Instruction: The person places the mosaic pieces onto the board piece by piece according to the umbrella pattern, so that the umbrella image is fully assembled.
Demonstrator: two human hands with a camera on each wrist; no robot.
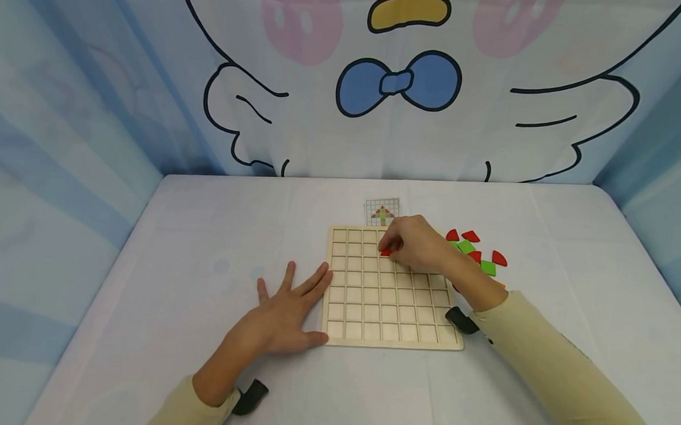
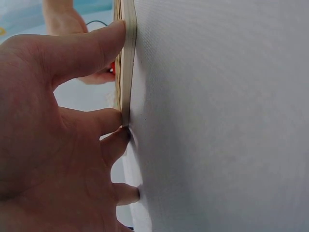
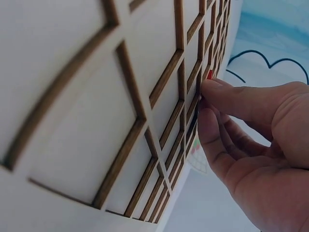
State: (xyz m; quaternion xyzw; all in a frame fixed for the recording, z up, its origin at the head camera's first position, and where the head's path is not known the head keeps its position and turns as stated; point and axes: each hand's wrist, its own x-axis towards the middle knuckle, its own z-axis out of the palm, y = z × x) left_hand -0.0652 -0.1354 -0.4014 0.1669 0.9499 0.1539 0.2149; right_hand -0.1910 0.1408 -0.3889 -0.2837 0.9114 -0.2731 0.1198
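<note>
A square wooden grid board point(image 1: 364, 313) lies flat on the white table. My right hand point(image 1: 419, 245) pinches a small red piece point(image 1: 385, 253) between thumb and fingers, right at a cell in the board's second row from the far edge. In the right wrist view, just a sliver of the red piece point(image 3: 209, 74) shows beside the thumb; the rest is hidden. My left hand point(image 1: 283, 318) lies spread at the board's left side. Its thumb and fingertips touch the board's edge point(image 2: 128, 72) in the left wrist view, and the other fingers rest on the tablecloth.
Several loose red pieces point(image 1: 499, 258) and green squares point(image 1: 488, 268) lie right of the board, partly behind my right forearm. A small pattern card point(image 1: 382, 211) with a coloured design sits past the board's far edge. A printed curtain point(image 1: 396, 145) hangs behind the table.
</note>
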